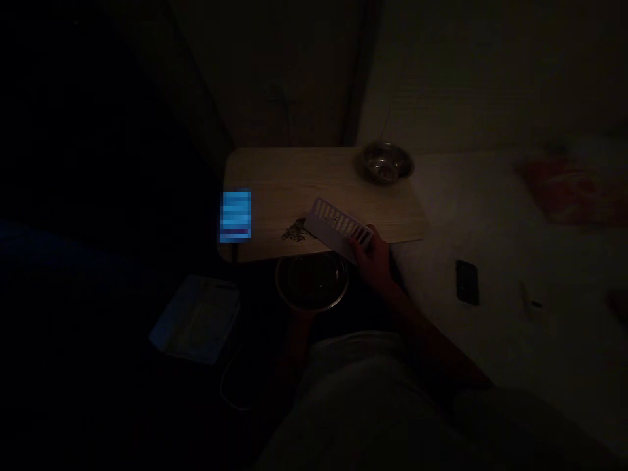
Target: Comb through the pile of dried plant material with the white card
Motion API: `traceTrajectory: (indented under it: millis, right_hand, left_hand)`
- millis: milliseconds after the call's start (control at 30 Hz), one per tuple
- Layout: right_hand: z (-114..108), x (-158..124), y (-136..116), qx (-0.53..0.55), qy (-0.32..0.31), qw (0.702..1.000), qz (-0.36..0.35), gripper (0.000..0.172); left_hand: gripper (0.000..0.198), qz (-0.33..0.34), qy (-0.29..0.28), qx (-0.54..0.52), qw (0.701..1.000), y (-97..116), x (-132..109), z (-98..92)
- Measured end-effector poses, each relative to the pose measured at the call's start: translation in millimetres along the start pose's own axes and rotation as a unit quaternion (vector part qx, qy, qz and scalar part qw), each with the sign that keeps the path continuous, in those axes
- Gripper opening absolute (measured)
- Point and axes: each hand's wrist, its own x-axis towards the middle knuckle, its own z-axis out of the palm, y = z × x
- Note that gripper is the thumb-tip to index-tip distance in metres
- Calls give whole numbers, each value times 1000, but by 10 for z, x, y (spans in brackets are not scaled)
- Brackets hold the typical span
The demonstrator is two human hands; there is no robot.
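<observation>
The fingers (362,247) of the right hand (377,263) were clasped around the near right end of a pale slotted plastic piece (324,229), the thumb lying along its face. The piece slanted up and leftward over the front edge of the wood-grained table (279,176), its far left corner right beside a small scatter of dark seed-like bits (294,231) on the tabletop. The left hand (304,314) met the near rim of a round dish (316,281), just below the table's front edge; its fingers were lost in shadow, so whether they gripped the dish could not be told.

Farther out, a shiny metal bowl (405,168) stood at the table's back right corner, and a glowing blue screen (236,217), blurred into blocks, showed at the left end. Below and left of the table lay a pale bag-like object (196,320), too dim to make out. On the right spread a pale surface (441,222), bearing a dark phone (467,282), a small light-coloured object (531,299) and, farther back, a blurred red item (569,193).
</observation>
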Motion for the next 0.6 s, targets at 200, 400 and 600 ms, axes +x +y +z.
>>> traceTrajectory:
  millis: [200, 400, 600]
  right_hand:
    - [4, -16, 1, 15, -31, 999, -10, 21]
    - [-28, -30, 2, 20, -26, 999, -6, 22]
    - [-54, -33, 34, 45, -42, 998, -2, 23]
  left_hand:
    - [63, -1, -17, 1, 1000, 2, -49, 47]
    - [67, -19, 4, -16, 1000, 8, -64, 95]
    - [65, -2, 17, -27, 999, -6, -53, 108]
